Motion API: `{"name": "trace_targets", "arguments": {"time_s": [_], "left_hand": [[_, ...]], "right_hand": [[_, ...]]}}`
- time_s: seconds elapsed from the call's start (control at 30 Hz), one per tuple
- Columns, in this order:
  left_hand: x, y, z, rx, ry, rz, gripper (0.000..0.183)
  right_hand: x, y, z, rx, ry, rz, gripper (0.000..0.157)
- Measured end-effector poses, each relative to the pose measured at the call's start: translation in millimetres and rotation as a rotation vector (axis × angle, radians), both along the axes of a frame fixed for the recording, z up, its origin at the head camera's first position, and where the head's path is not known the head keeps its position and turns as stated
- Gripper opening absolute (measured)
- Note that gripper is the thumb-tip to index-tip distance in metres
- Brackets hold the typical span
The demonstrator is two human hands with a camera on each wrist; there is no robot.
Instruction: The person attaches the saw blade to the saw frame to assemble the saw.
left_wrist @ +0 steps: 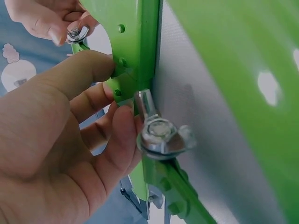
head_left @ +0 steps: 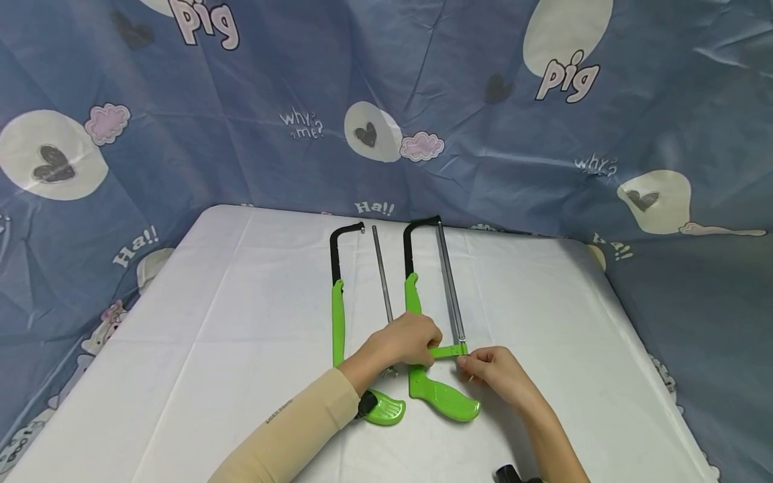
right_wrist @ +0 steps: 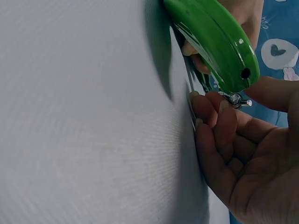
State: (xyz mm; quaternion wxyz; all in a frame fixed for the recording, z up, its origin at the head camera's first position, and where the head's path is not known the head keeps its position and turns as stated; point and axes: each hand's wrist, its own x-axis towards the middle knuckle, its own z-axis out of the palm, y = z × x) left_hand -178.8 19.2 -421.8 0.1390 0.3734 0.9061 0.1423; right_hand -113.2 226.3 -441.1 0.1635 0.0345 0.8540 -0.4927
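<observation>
Two hacksaws with green frames and black front arms lie side by side. My left hand [head_left: 413, 339] grips the green frame of the right hacksaw [head_left: 447, 400], thumb and fingers on either side of it in the left wrist view. A grey blade [head_left: 449, 282] runs along this saw from the black arm's tip to the green crosspiece [head_left: 449, 351]. At the crosspiece's outer end, my right hand [head_left: 498, 372] pinches a silver wing nut [right_wrist: 236, 100] with its fingertips. My left forearm partly covers the left hacksaw [head_left: 338, 315].
A thin metal strip [head_left: 382, 268] lies between the saws, its upper end apart from the left saw's black tip. Another wing nut [left_wrist: 159, 133] sits near my left fingers. The white-covered table [head_left: 241, 322] meets a blue patterned cloth [head_left: 253, 100] at the back.
</observation>
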Motion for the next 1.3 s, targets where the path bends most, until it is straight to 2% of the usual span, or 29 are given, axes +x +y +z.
{"name": "trace_targets", "arguments": {"time_s": [0.27,0.53,1.03,1.3], "left_hand": [[0.1,1,-0.5,-0.011,0.007,0.003,0.029],[-0.1,1,-1.1,-0.004,0.003,-0.003,0.031],[-1.0,1,-1.5,-0.006,0.003,0.003,0.031],[-1.9,1,-3.2,-0.014,0.007,0.001,0.03]], "right_hand": [[-1.1,4,-3.5,-0.131,-0.021,0.012,0.038],[-1.0,7,-1.6,-0.191,-0.04,0.04,0.035],[-3.2,12,-5.0,-0.213,-0.046,0.096,0.029],[-1.9,8,-10.2,-0.126,-0.005,0.01,0.021]]}}
